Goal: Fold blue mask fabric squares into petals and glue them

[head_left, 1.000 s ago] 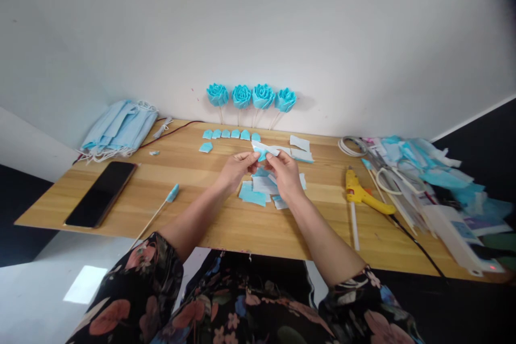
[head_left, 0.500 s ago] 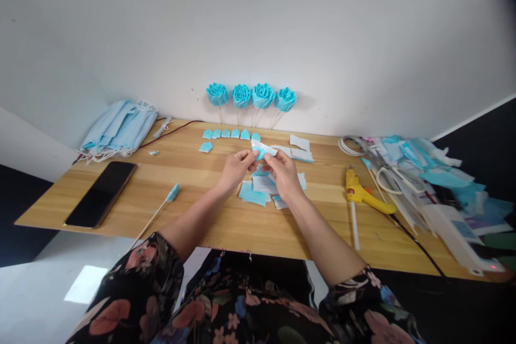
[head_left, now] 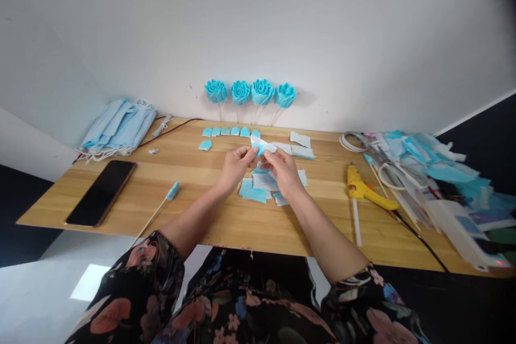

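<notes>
My left hand (head_left: 236, 167) and my right hand (head_left: 282, 170) meet above the middle of the wooden table (head_left: 226, 215), both pinching one small blue-and-white fabric piece (head_left: 261, 147) between their fingertips. Under the hands lies a loose pile of cut blue and white squares (head_left: 258, 189). Behind them a row of several folded blue petals (head_left: 231, 131) runs along the table, with one more petal (head_left: 205, 145) set apart at the left. Several blue fabric roses on sticks (head_left: 250, 92) lean against the wall.
A stack of blue face masks (head_left: 119, 128) sits at the back left, a black phone (head_left: 101, 192) lies near the left edge, and a stick with a blue tip (head_left: 160, 208) rests in front. A yellow glue gun (head_left: 365, 191) and a heap of scraps and packaging (head_left: 431, 183) fill the right side.
The hands keep working the same piece, folding it a little tighter. The view has shifted slightly, so everything sits a bit higher in frame.
</notes>
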Tool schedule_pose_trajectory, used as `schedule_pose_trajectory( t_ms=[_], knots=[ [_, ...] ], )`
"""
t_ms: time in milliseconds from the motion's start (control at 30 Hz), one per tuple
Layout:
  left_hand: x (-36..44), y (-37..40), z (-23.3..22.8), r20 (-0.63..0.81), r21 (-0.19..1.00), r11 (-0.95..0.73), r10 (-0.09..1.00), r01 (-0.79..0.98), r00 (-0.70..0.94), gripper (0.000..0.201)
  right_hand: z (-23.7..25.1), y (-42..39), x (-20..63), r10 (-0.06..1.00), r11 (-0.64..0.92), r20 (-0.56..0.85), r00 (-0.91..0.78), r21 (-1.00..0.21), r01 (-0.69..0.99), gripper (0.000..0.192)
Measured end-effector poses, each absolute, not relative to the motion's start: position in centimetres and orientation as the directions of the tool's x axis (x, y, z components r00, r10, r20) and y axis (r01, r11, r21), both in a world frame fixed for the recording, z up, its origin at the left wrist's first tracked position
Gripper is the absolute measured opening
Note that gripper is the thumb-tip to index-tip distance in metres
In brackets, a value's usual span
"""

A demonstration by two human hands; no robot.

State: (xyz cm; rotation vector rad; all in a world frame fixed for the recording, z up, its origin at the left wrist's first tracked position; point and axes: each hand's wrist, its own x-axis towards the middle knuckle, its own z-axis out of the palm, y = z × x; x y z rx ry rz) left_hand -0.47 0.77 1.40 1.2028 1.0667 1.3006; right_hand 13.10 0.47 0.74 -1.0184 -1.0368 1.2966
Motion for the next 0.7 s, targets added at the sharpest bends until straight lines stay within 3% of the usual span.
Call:
schedule_pose_trajectory(
  t_ms=[333, 700],
  knots=[
    [-0.26, 0.71, 1.13, 0.132, 0.990, -0.129, 0.990, -0.059, 0.057, 0.042, 1.16, 0.22, 12.99, 0.998, 0.050, 0.042, 0.054, -0.985, -0.164, 0.027],
    [-0.32, 0.62, 1.30, 0.107, 0.980, -0.071, 0.975, -0.186, 0.192, 0.034, 0.71, 0.72, 13.11, 0.985, 0.117, 0.093, 0.147, -0.979, -0.168, 0.027]
  ],
)
